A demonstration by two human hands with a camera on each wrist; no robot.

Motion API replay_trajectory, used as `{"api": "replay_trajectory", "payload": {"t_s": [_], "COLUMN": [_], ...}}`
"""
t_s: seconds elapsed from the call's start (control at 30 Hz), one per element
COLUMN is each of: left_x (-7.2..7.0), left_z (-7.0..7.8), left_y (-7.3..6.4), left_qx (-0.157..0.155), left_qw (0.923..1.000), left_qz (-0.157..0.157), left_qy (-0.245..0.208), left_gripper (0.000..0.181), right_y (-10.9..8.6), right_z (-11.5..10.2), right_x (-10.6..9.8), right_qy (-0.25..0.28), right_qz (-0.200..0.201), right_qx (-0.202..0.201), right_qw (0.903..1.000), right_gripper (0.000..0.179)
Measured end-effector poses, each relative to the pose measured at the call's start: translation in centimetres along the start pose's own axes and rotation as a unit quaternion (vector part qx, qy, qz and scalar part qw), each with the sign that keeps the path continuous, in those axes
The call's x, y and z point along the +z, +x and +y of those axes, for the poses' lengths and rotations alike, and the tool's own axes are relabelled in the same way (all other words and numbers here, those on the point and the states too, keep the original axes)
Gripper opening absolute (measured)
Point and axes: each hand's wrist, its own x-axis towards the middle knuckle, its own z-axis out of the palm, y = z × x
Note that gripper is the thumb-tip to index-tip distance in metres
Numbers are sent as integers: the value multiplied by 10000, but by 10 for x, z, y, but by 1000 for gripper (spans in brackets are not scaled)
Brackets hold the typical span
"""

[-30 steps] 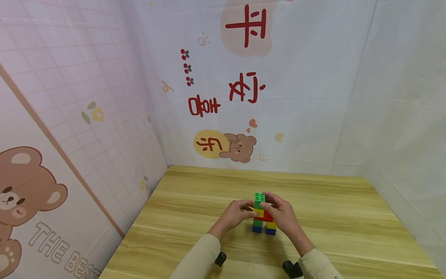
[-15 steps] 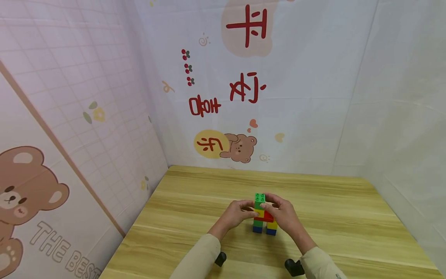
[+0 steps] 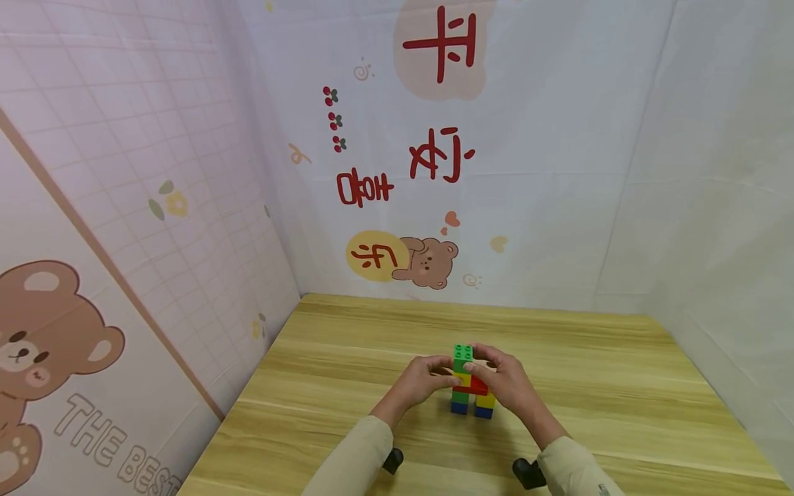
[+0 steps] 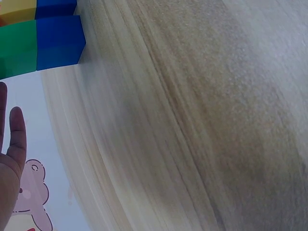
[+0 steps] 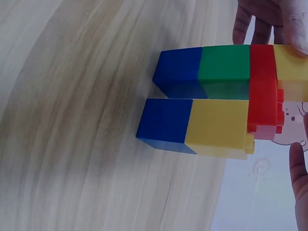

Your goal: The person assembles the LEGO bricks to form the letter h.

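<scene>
A toy brick build stands on the wooden table. Its two legs are a green brick [image 5: 225, 72] on a blue brick [image 5: 178, 72], and a yellow brick [image 5: 216, 126] on another blue brick [image 5: 163, 122]. A red brick [image 5: 263, 91] bridges both. Above its left end sit an upper yellow brick [image 3: 462, 378] and a top green brick [image 3: 462, 354] with studs facing up. My left hand [image 3: 418, 381] pinches the upper yellow brick, thumb on its near face. From the right, my right hand [image 3: 507, 379] pinches the top green brick, forefinger partly hidden behind it.
The wooden table [image 3: 347, 344] meets a printed white cloth wall [image 3: 540, 207] at the back and another at the left. Black rounded pieces [image 3: 528, 474] show at both sleeves.
Both hands keep their hold on the build. My right sleeve and the black piece beside it have shifted slightly to the right; the legs sit marginally further right in view.
</scene>
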Motion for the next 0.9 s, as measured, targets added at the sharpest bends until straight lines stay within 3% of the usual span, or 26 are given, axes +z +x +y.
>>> {"api": "replay_trajectory", "payload": {"t_s": [0.33, 0.9], "left_x": [0, 3], "left_z": [7, 5], "left_y": [-1, -3], "left_qx": [20, -20], "left_qw": [10000, 10000], "left_qz": [-3, 63], "left_qy": [43, 22], "left_gripper": [24, 27], "right_y": [-2, -2], "right_z": [2, 6], "right_x": [0, 3], "right_qy": [122, 245], "right_qz": [102, 180], "right_qx": [-4, 19], "right_qw": [9999, 9995], "right_gripper": [45, 44]}}
